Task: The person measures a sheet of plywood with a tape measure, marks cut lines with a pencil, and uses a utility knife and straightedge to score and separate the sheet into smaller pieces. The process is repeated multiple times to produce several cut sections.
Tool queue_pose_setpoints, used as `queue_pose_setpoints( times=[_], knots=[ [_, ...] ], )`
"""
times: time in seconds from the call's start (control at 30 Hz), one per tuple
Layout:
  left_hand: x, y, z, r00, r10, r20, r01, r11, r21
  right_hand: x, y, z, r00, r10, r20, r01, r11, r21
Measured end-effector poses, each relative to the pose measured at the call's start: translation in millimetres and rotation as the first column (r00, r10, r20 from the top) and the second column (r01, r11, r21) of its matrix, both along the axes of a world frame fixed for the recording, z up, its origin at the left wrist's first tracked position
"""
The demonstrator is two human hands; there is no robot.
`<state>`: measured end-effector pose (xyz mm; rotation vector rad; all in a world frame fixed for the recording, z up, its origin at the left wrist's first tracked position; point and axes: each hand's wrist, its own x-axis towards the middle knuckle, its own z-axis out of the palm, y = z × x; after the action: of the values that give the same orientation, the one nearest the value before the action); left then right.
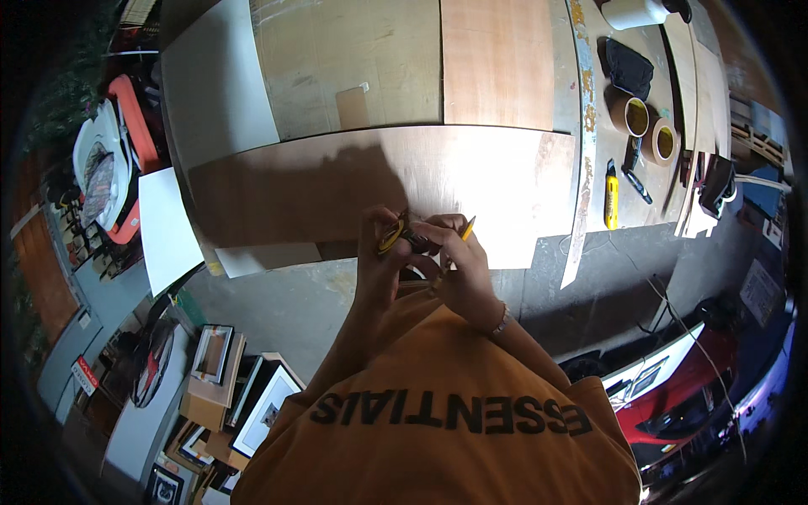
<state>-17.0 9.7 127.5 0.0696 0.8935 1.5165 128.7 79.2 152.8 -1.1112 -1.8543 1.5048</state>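
Note:
My left hand [377, 252] and my right hand [461, 263] are held together in front of my chest, above the near edge of a large brown board [320, 181]. The left hand grips a small yellow and black tool [392, 235], probably a tape measure. My right hand touches the dark end of that tool and also pinches a yellow pencil [468, 227], whose tip points up and away. An orange shirt [438, 404] covers my torso and upper arms below the hands.
Two brown tape rolls [631, 116] [665, 141], a yellow utility knife [611, 195], a black cloth [629, 67] and dark tools lie on the bench to the right. White panels [168, 227] sit at left. Picture frames [215, 353] stand on the floor lower left; a red vehicle [699, 391] is lower right.

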Motion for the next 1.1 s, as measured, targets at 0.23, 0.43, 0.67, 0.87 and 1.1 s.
queue_pose_setpoints(
  times=[0.23, 0.43, 0.67, 0.87, 1.1],
  knots=[
    [-35.0, -16.4, -23.0, 0.975, -0.076, -0.208, 0.046, 0.988, -0.144, -42.5, -4.1, -21.6, 0.973, -0.152, -0.172, 0.097, 0.951, -0.292],
    [-32.8, -13.4, -41.0, 0.993, -0.027, -0.116, 0.017, 0.996, -0.084, -50.8, 6.0, -18.2, 0.997, -0.076, 0.008, 0.075, 0.96, -0.268],
    [-71.9, 7.3, -62.7, 0.425, -0.184, -0.886, -0.126, 0.958, -0.259, 37.2, 45.1, -61.0, 0.988, -0.068, -0.139, 0.01, 0.924, -0.382],
    [-206.3, 26.0, -102.6, -0.042, -0.022, -0.999, -0.561, 0.828, 0.005, 205.0, 166.7, -129.0, 0.871, -0.478, 0.117, 0.483, 0.876, -0.016],
    [-207.4, 31.0, -150.0, -0.528, -0.262, -0.808, -0.44, 0.898, -0.003, 196.8, 159.0, -172.1, 0.721, -0.604, 0.341, 0.366, 0.749, 0.553]
  ],
)
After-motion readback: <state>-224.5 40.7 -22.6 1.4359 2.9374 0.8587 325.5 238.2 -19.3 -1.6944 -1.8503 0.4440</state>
